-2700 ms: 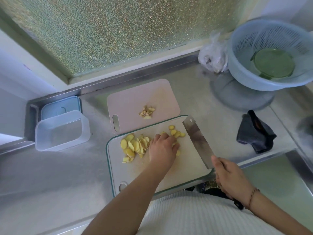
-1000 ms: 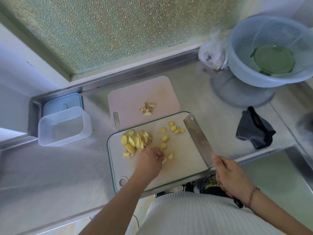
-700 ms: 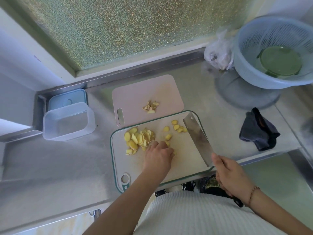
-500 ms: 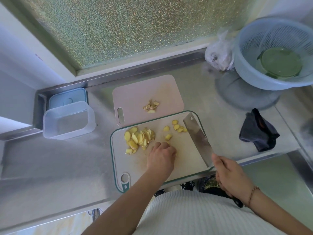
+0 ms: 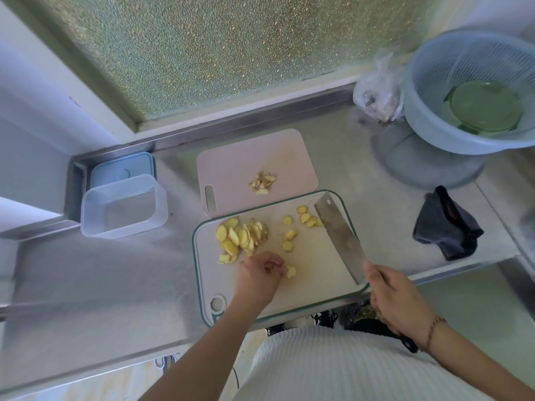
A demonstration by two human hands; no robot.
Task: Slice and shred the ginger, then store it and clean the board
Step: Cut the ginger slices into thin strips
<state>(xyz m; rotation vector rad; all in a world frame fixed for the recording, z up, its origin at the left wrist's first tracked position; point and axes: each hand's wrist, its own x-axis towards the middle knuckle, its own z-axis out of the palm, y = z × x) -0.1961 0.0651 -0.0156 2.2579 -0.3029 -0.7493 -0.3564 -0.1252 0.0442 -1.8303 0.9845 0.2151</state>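
A pile of yellow ginger slices (image 5: 240, 238) lies on the left part of the white green-rimmed cutting board (image 5: 318, 287). Loose slices (image 5: 308, 218) are scattered toward the far right of the board. My left hand (image 5: 259, 274) hovers low just in front of the pile, its curled fingers pinching one ginger slice (image 5: 291, 272) at their tips. My right hand (image 5: 396, 302) grips the handle of a cleaver (image 5: 338, 238), whose blade lies angled over the board's right side.
A pink board (image 5: 231, 166) with peel scraps (image 5: 262, 183) sits behind. A clear container (image 5: 124, 206) and its blue lid (image 5: 121, 172) stand left. A blue colander (image 5: 434, 123) holding a green lid (image 5: 486, 108), a plastic bag (image 5: 379, 91) and a dark cloth (image 5: 445, 227) are at the right.
My left hand has drawn back toward the board's near left and now has one slice at its fingertips. The cleaver and my right hand have stayed put.
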